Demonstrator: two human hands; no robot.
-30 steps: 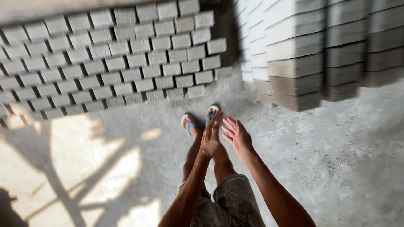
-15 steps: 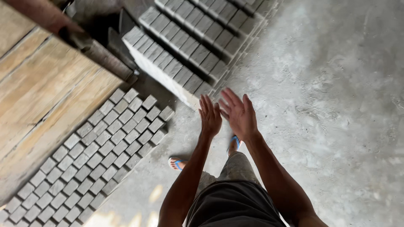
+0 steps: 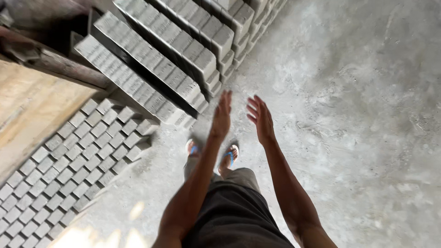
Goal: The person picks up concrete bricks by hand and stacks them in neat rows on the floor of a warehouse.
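Our left hand (image 3: 222, 117) and right hand (image 3: 261, 120), fingers spread and empty, have swung nearer the stacked blocks (image 3: 183, 50)

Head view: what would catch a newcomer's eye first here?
Two bare hands, left hand and right hand, held out open and empty above the concrete floor. Left of them lies a flat layer of grey paving blocks, and behind it stand stacked rows of blocks. Blue-strapped sandals show below the hands.
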